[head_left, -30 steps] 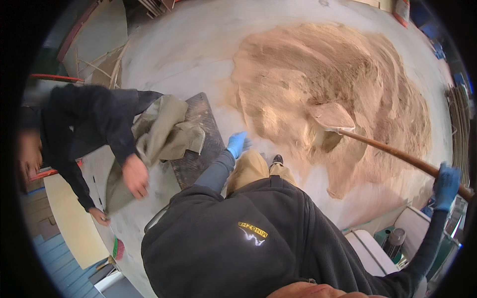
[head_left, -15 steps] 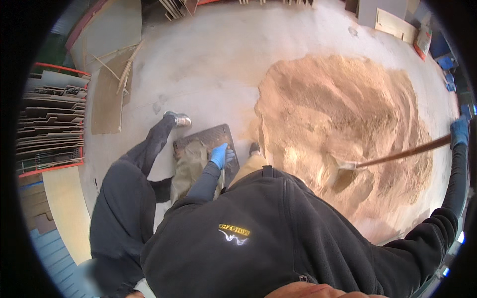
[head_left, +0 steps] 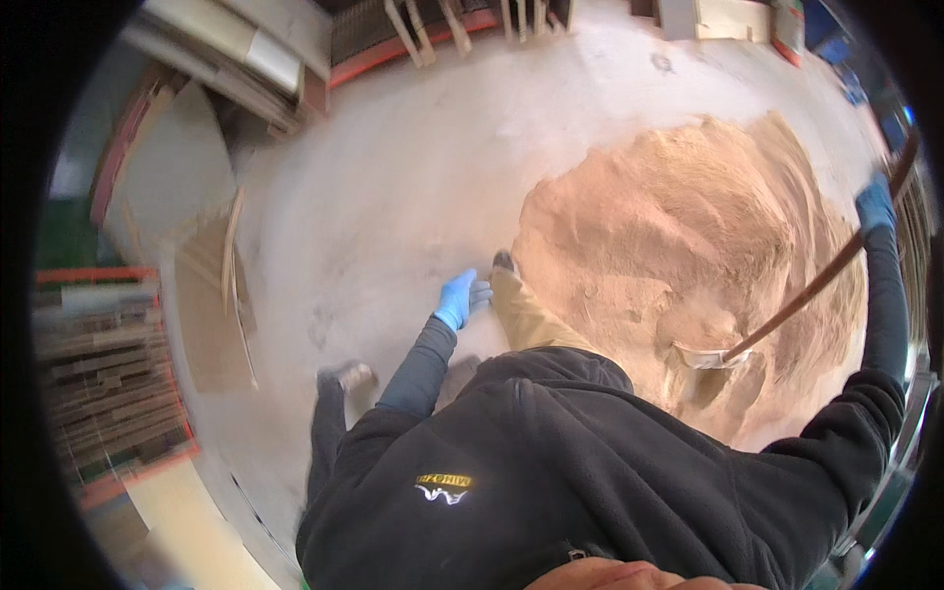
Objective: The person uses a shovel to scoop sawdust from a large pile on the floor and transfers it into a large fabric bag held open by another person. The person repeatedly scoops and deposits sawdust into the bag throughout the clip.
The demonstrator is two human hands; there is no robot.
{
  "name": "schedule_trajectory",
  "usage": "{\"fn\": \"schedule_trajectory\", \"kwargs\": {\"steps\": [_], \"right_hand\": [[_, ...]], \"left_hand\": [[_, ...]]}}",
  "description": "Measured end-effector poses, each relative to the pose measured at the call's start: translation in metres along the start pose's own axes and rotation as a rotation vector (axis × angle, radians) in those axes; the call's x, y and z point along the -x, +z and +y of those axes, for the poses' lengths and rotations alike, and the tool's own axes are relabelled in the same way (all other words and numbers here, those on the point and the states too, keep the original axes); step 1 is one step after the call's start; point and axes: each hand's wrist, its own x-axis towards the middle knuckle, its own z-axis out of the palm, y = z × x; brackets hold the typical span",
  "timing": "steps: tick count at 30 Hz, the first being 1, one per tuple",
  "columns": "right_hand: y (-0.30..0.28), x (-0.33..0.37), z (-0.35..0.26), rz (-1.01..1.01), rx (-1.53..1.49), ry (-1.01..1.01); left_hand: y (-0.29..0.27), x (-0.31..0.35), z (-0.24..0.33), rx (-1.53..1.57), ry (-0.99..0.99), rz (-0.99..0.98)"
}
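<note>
My right hand [head_left: 875, 204], in a blue glove, is closed round the long wooden handle of a shovel [head_left: 710, 358] out at the far right. The shovel's blade rests in the near side of a large heap of tan powder [head_left: 649, 226]. My left hand [head_left: 458, 299], also gloved in blue, hangs over the floor left of the heap with its fingers stretched out and nothing in it. Just right of it my shoe [head_left: 502, 262] stands at the heap's edge.
Another person's dark-trousered leg and shoe [head_left: 356, 376] show left of my left arm. Racks of stacked boards [head_left: 108, 364] stand on the left. A flat brown panel [head_left: 208, 305] lies beside them. Boards lean along the far wall, and a bag [head_left: 788, 29] stands far right.
My left hand has let go of the grey-green sack on its dark mat, both now out of view. The view has turned left; my right hand still holds the shovel's handle.
</note>
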Motion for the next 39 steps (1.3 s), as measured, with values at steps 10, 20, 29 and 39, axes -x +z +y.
{"fn": "schedule_trajectory", "kwargs": {"steps": [10,20,29,39], "right_hand": [[-0.251,-0.171,0.023,-0.179,0.809,-0.561],[-0.364,-0.177,0.049,-0.555,0.082,-0.581],[-0.406,-0.052,0.06,-1.655,-0.676,-0.4],[-0.629,0.123,0.136,-1.99,-0.841,0.243]], "left_hand": [[0.045,-0.146,0.28,-0.299,0.059,-0.038],[0.048,-0.339,0.431,-0.525,-0.323,-0.348],[0.143,-0.439,0.541,-0.779,-0.378,-0.422],[0.251,-0.39,0.445,-1.201,-0.578,-0.761]]}}
